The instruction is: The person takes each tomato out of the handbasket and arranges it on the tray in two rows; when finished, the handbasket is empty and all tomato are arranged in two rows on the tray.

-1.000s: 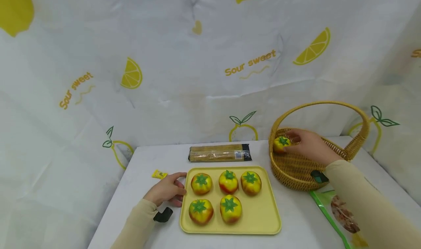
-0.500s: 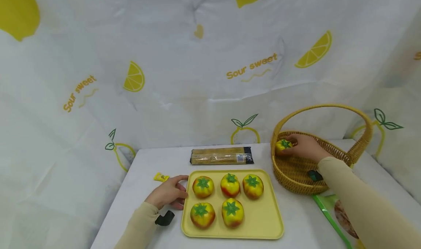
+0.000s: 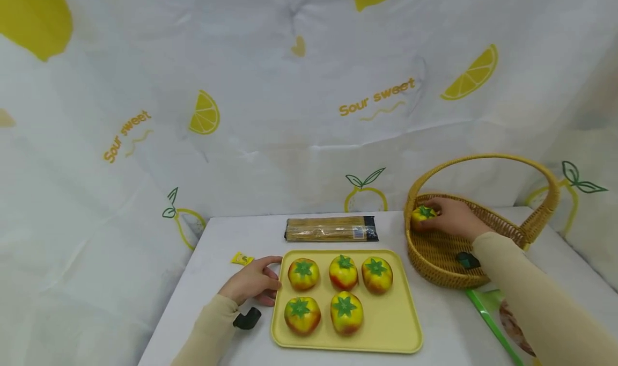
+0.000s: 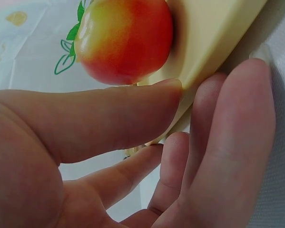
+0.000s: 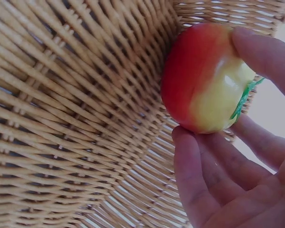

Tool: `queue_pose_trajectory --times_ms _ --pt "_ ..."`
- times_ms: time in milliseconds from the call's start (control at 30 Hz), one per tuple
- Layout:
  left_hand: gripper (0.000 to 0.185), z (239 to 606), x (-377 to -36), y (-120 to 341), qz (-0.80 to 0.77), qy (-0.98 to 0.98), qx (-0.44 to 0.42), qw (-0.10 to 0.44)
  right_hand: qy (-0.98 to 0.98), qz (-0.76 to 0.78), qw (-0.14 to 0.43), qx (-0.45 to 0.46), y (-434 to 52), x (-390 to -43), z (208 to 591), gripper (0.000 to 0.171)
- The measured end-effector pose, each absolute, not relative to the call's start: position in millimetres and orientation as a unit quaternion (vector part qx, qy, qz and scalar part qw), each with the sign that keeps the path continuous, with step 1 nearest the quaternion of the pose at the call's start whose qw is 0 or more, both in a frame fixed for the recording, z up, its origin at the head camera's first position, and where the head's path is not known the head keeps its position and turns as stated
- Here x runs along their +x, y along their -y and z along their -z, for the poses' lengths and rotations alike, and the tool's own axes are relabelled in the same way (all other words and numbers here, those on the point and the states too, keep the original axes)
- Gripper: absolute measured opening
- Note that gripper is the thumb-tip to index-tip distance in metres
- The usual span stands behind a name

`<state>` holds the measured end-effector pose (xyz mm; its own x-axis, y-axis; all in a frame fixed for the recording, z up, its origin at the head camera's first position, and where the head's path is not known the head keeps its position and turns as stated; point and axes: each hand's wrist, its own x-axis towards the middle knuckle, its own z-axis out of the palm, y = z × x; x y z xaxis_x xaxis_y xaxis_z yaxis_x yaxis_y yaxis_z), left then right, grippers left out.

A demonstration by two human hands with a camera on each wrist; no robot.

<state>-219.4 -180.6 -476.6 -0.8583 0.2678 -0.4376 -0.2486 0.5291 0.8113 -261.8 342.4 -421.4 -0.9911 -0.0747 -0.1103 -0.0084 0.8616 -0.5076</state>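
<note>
A yellow tray (image 3: 386, 328) lies on the white table with several yellow-red tomato-like fruits with green tops, such as one at the back left (image 3: 303, 273). My left hand (image 3: 253, 285) grips the tray's left rim (image 4: 213, 33), thumb (image 4: 109, 118) on top and fingers underneath, next to a fruit (image 4: 125, 40). My right hand (image 3: 451, 218) reaches into the wicker basket (image 3: 434, 258) and holds one more fruit (image 3: 421, 216) against the inner left wall (image 5: 75, 95). Its fingers (image 5: 261, 52) curl round that fruit (image 5: 204, 80).
A packet of spaghetti (image 3: 331, 229) lies behind the tray. A small yellow sachet (image 3: 242, 258) sits by my left hand. A green-edged snack bag (image 3: 507, 317) lies in front of the basket. A lemon-print cloth hangs behind and at both sides.
The view has shifted a little to the left. My right hand still holds the fruit at the basket's left wall, and my left hand stays on the tray's rim.
</note>
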Motion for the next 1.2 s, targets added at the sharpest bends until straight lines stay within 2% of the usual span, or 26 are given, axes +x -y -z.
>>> queue_pose_trajectory --times_ms 367,733,967,1200 --pt "0.073 475 -217 180 -0.479 -0.838 0.002 0.262 -0.965 0.255 0.03 -0.043 -332 -235 403 0.086" --pt "0.071 476 -219 182 -0.473 -0.842 0.001 0.257 -0.973 0.225 -0.012 -0.057 -310 -182 380 0.085" --pt "0.072 475 -220 181 -0.484 -0.836 0.009 0.259 -0.968 0.241 -0.032 -0.058 -286 -147 381 0.082" --pt "0.071 473 -219 178 -0.48 -0.838 0.009 0.259 -0.962 0.262 -0.029 -0.078 -258 -121 391 0.075"
